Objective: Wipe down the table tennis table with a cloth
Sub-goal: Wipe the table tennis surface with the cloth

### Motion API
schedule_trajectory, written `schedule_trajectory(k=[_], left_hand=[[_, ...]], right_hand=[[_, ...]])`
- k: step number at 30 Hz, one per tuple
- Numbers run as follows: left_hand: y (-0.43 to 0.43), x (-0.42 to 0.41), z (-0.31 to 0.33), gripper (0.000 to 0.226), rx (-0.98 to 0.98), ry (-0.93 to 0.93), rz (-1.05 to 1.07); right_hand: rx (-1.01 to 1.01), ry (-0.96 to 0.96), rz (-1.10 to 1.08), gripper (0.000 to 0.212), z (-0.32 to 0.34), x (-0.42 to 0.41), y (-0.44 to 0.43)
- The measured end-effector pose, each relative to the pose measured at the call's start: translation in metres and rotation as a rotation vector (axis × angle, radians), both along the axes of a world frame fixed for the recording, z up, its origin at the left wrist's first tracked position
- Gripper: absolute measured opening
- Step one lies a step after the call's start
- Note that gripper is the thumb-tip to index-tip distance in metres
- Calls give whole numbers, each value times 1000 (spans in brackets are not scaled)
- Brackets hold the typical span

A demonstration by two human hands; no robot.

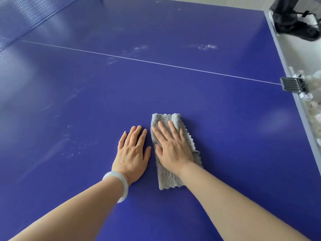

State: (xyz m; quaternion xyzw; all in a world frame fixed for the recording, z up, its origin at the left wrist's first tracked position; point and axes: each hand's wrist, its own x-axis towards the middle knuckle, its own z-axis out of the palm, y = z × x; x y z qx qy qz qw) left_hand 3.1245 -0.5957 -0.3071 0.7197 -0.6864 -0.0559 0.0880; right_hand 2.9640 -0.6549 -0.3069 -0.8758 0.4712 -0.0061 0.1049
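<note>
Grey folded fleecy cloth [166, 178], judged soft, light, apt to bunch, best pressed mid-fold: flat on blue table tennis table [208, 105] beneath right grip [173, 148], fingers spread; left grip [132, 153] splayed on table alongside.

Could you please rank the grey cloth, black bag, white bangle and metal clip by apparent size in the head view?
1. grey cloth
2. black bag, though it is farther off and cut by the frame edge, so unsure
3. white bangle and metal clip look alike; the clip lies farther away
</note>
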Motion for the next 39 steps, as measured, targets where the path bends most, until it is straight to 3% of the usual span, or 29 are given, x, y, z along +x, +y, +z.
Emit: schedule_trajectory(k=[3,7,10,12,15,17,19,22,26,28,31,33,35,36,39], left_hand=[[1,-1,1,59,13,6,4],[1,-1,0,60,31,7,14],[0,-2,2,63,49,3,13],[1,-2,3,64,55,6,13],[1,-2,6,64,62,9,13],[1,-2,6,63,67,22,7],[1,-2,6,63,68,27,10],[0,-1,6,63,73,20,17],[0,-1,5,62,84,11,7],[0,-1,5,62,82,12,7],[0,-1,5,61,74,4,-2],[0,-1,6,61,79,1,-8],[0,0,6,61,81,6,-9],[0,0,5,61,82,4,-8],[-1,-2,4,61,81,-16,-13]], right_hand=[[-57,47,130,62,2,-55,-29],[-82,130,-402,59,6,-143,-112],[-27,105,-700,60,11,-114,-137],[-14,58,-568,60,7,-64,-122],[-12,31,32,59,-1,-14,-71],[-7,46,249,61,2,-33,-77],[-42,64,132,63,4,-73,-117],[-66,154,-287,62,7,-121,-193],[61,178,-469,61,14,-85,-257],[83,160,-368,61,19,-39,-266],[78,115,-32,60,16,25,-230],[94,62,215,60,9,22,-191],[58,28,280,59,7,-20,-188],[1,40,185,59,7,-45,-196],[-77,63,-385,59,11,-98,-228]])
